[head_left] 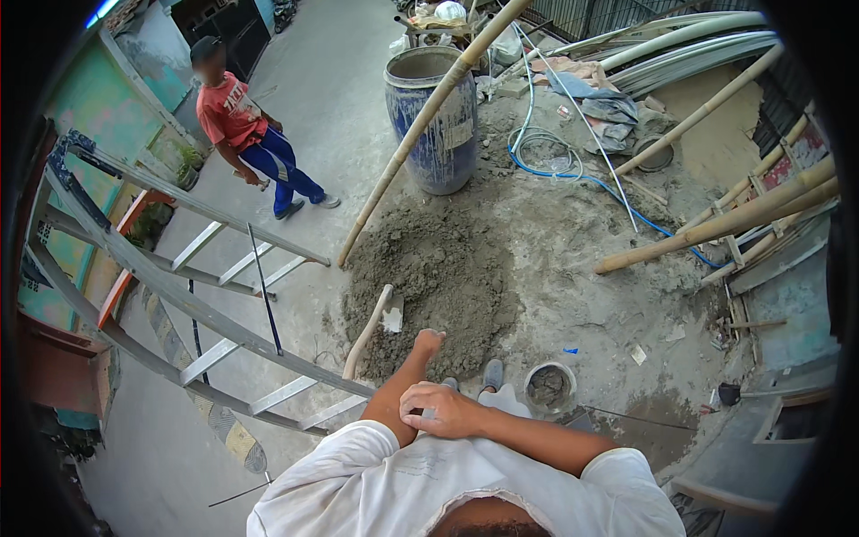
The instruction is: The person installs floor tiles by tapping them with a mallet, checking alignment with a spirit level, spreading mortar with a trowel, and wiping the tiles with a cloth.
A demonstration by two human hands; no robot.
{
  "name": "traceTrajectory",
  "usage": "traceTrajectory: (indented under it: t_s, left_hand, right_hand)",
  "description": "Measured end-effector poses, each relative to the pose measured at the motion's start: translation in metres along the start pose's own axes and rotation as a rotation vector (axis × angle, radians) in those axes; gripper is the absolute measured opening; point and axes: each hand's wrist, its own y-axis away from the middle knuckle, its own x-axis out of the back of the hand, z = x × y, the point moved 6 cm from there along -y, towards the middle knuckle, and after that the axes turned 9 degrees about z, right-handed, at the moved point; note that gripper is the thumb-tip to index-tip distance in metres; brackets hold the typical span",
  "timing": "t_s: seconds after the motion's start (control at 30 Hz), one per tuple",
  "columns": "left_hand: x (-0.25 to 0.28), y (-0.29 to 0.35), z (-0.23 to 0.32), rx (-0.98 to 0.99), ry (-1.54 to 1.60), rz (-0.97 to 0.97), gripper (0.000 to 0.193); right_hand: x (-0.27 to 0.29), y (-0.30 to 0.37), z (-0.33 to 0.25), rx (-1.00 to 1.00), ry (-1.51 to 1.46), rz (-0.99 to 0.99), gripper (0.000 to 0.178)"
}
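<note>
My left arm reaches forward over a heap of wet grey mortar. At its end my left hand is foreshortened, its fingers mostly hidden. My right hand is closed, fingers curled, lying across my left arm near the elbow; a small greyish patch shows between finger and thumb, too unclear to name. Left of my left hand, a curved wooden handle leans on the heap, a pale flat piece beside it. A round bucket holding grey mortar stands right of my feet.
An aluminium ladder spreads along the left. Bamboo poles slant across the middle and right. Behind the heap is a blue drum, with a blue hose to its right. A person in a red shirt stands at the far left.
</note>
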Motion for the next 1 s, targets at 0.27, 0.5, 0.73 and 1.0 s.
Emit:
traceTrajectory:
  t_s: [0.27, 0.5, 0.73, 1.0]
  left_hand:
    - [-0.037, -0.036, 0.109, -0.076, -0.128, -0.075, 0.041]
    - [-0.097, -0.072, 0.22, 0.066, -0.031, -0.221, 0.04]
    - [-0.164, -0.083, 0.343, -0.354, -0.334, -0.219, 0.049]
    - [-0.2, -0.032, 0.388, -0.25, -0.287, -0.396, 0.042]
  right_hand:
    - [0.079, 0.038, 0.0, -0.037, 0.203, 0.386, 0.011]
    - [0.178, 0.107, 0.031, 0.063, 0.276, 0.627, 0.016]
    - [0.243, 0.156, -0.036, 0.032, 0.253, 0.736, 0.011]
    - [0.281, 0.228, 0.042, -0.294, 0.635, 0.861, 0.01]
